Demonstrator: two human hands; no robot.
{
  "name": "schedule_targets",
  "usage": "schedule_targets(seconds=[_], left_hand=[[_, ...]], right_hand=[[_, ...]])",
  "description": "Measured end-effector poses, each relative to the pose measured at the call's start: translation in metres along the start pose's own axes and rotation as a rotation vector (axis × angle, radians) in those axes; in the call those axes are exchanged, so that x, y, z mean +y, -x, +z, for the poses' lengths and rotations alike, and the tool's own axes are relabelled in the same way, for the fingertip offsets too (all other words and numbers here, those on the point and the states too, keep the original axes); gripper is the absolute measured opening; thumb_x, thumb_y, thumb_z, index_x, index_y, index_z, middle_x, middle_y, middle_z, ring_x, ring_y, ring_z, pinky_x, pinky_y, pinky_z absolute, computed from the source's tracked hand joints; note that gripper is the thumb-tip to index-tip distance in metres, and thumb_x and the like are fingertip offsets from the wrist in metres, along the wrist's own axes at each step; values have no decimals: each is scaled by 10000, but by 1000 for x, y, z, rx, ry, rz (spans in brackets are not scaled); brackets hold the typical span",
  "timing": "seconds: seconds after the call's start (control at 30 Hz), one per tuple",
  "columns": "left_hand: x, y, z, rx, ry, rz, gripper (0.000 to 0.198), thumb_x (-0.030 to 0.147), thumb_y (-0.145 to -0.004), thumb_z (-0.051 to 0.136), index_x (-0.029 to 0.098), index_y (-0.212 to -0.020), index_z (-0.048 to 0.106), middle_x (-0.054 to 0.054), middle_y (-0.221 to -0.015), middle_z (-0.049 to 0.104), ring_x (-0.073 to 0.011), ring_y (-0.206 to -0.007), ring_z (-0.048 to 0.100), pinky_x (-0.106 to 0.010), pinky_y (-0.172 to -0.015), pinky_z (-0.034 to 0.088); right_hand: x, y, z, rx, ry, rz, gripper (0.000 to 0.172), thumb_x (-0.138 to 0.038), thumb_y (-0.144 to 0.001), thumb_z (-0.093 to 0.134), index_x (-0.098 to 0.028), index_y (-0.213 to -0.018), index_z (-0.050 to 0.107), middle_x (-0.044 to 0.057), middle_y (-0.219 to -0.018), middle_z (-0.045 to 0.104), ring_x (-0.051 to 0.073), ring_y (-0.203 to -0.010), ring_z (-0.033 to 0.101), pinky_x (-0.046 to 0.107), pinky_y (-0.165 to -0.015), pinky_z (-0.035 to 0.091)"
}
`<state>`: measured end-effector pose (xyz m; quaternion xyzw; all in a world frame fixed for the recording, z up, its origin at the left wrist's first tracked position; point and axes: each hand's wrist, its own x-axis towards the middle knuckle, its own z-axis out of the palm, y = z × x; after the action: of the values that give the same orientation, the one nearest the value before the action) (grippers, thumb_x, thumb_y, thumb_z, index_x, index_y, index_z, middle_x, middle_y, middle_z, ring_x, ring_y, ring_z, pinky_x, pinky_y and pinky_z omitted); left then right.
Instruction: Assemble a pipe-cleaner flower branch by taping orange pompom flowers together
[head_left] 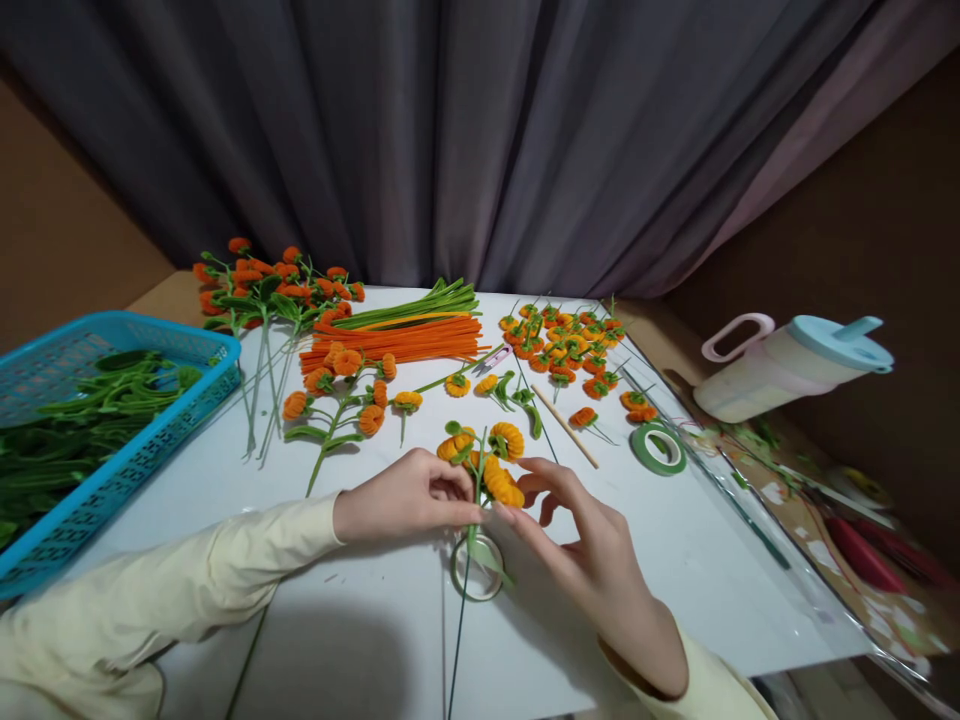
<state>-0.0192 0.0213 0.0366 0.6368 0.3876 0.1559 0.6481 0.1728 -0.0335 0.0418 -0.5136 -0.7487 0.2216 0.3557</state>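
A spray of yellow-orange pipe-cleaner flowers (501, 482) on a green stem is held upright over the middle of the table. My left hand (409, 498) pinches its stem between thumb and curled fingers. On the other side, my right hand (592, 545) has its thumb and index finger around the lowest flower head, the other fingers bent behind. Below the hands lies a roll of green floral tape (456, 575), with a green strip near the stem. A long dark wire (459, 640) runs down from the stem toward the near edge.
A blue basket (124, 500) of green leaves stands left. Behind are an orange flower spray (330, 440), orange pipe cleaners (397, 340) and many loose flowers (570, 340). Right lie a wooden stick (566, 427), another tape roll (643, 462), a tumbler (780, 370) and red-handled scissors (862, 555).
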Motion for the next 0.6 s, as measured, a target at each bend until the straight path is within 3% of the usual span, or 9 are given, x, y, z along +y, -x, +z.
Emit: schedule_targets(seconds=[0.2,0.43,0.5,0.6], left_hand=[[0,1,0,-7,24,-4,196,304,-690,643,117,-686,584,30,-591,534,-86,-566,460,-181,-540,373],[-1,-1,-2,-19,1,0,223,322,-684,646,104,-691,600,30,-592,524,-87,-565,438,-183,-527,354],[0,-1,-3,-12,-13,3,217,315,-682,645,104,-683,597,38,-578,505,-80,-553,418,-179,-513,339],[2,-1,-2,-9,-5,-5,198,295,-677,644,106,-655,588,48,-550,480,-73,-533,401,-176,-496,322]], right_hand=[[-2,2,3,38,73,-192,140,-173,-854,520,-179,-993,514,62,-791,614,158,-665,563,266,-602,475],[-3,10,11,97,107,-268,93,-121,-847,495,-177,-921,498,45,-733,578,157,-647,542,268,-572,448],[-2,10,11,119,67,-224,78,-146,-846,507,-175,-918,505,37,-736,584,146,-627,547,255,-563,452],[0,5,7,47,-77,13,151,-264,-801,599,-170,-890,520,32,-768,616,141,-641,581,239,-587,476]])
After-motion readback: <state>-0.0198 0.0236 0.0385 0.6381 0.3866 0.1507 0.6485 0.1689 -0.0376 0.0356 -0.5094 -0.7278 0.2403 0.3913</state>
